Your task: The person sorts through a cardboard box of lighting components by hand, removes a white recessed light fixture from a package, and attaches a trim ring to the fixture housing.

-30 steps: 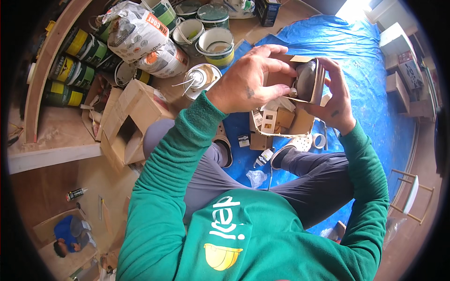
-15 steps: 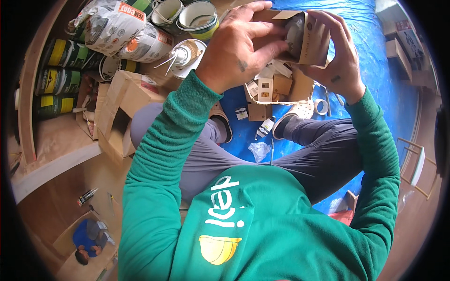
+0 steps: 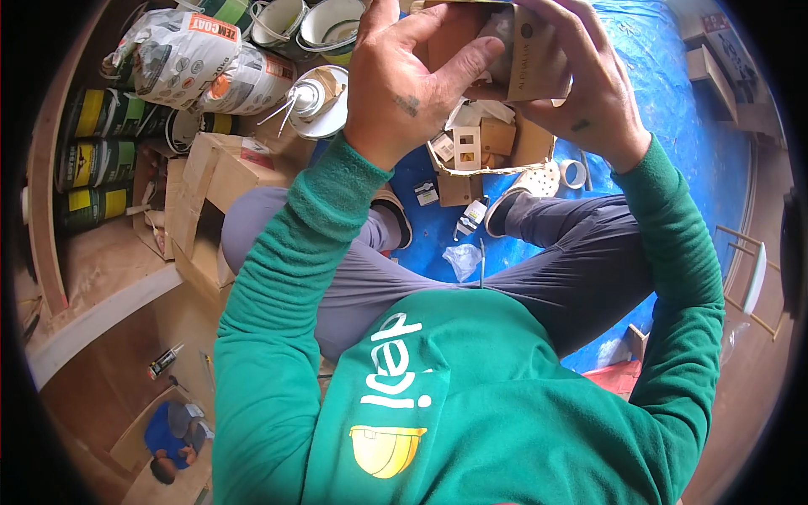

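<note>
A small brown cardboard box [image 3: 539, 74] is held up at the top of the view, its opening turned toward me. Inside shows part of a pale, greyish object [image 3: 502, 32], too hidden to name. My right hand [image 3: 593, 88] grips the box from its right side, fingers over the top. My left hand [image 3: 400, 80] is closed on its left side, the thumb lying across the opening and the other fingers partly hidden or cut off by the frame. Below the hands stands a larger open carton [image 3: 532, 150] with small boxes and white socket-like plates [image 3: 467, 148] in it.
Blue sheeting [image 3: 656, 93] covers the floor. A tape roll [image 3: 572, 174], a small packet [image 3: 471, 217] and a clear plastic bag [image 3: 462, 261] lie near my feet. Left are buckets [image 3: 328, 25], sacks [image 3: 189, 59] and an open carton [image 3: 215, 181]. Another person [image 3: 172, 438] sits at lower left.
My left thumb and fingers have drawn back from inside the small box to its left side. Both hands and the box sit slightly higher and further left in the view.
</note>
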`<action>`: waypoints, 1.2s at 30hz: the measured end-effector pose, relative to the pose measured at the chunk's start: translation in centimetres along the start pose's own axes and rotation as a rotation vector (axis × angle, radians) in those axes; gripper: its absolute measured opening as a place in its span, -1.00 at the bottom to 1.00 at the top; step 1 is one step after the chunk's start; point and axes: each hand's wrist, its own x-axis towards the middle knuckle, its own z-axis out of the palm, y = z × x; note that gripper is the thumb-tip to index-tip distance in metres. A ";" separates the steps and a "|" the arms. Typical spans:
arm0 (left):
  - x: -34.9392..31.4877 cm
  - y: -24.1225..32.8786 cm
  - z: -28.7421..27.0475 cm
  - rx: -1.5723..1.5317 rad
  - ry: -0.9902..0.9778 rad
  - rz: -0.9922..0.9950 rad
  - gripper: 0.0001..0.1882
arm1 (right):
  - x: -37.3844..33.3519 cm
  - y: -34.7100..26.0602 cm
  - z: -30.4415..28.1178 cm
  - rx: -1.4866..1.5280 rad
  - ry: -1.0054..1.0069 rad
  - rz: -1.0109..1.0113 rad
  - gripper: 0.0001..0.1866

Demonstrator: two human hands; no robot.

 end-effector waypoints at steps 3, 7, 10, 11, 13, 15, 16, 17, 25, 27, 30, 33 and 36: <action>-0.4 0.0 0.5 -0.129 -0.023 -0.082 -0.58 | 0.0 -0.3 0.6 -0.050 0.007 -0.010 0.02; -0.6 0.1 0.8 -0.207 -0.022 -0.127 -0.66 | 0.3 -1.3 1.2 -0.195 0.052 -0.030 0.01; -1.4 -0.2 2.2 -0.004 0.229 -0.048 -0.75 | 0.2 -1.3 1.2 -0.206 0.047 0.007 0.01; -1.4 -0.4 2.2 0.020 0.212 -0.009 -0.74 | 0.4 -1.6 1.1 -0.207 0.054 0.010 0.01; -1.6 -0.5 2.5 0.009 0.200 -0.034 -0.74 | 0.3 -1.7 1.2 -0.241 0.050 0.022 0.01; -2.0 -0.7 2.0 -0.021 0.157 -0.050 -0.75 | 0.4 -1.9 1.6 -0.221 0.039 0.035 0.03; -1.9 -0.7 2.0 -0.010 0.178 -0.053 -0.79 | 0.3 -1.9 1.6 -0.193 0.024 0.057 0.04; -1.8 -0.7 2.0 0.000 0.197 -0.054 -0.82 | 0.3 -2.0 1.7 -0.165 0.011 0.081 0.05; -1.5 -1.0 1.7 -0.083 0.160 -0.198 -0.85 | 1.1 -1.9 1.9 -0.042 -0.039 0.109 0.05; -1.6 -1.2 1.7 -0.061 0.149 -0.165 -0.86 | 0.9 -1.8 2.1 -0.007 -0.036 0.143 0.03; -1.8 -0.4 2.0 -0.025 0.138 -0.147 -0.87 | 0.2 -1.6 2.8 0.005 -0.017 0.158 0.03; -2.0 -0.5 2.3 0.047 0.143 -0.077 -0.87 | 0.3 -1.9 3.0 -0.001 -0.056 0.199 0.04; -1.4 -0.8 1.0 -0.010 -0.023 -0.022 -0.80 | 0.2 -1.2 2.8 0.050 -0.119 0.185 0.04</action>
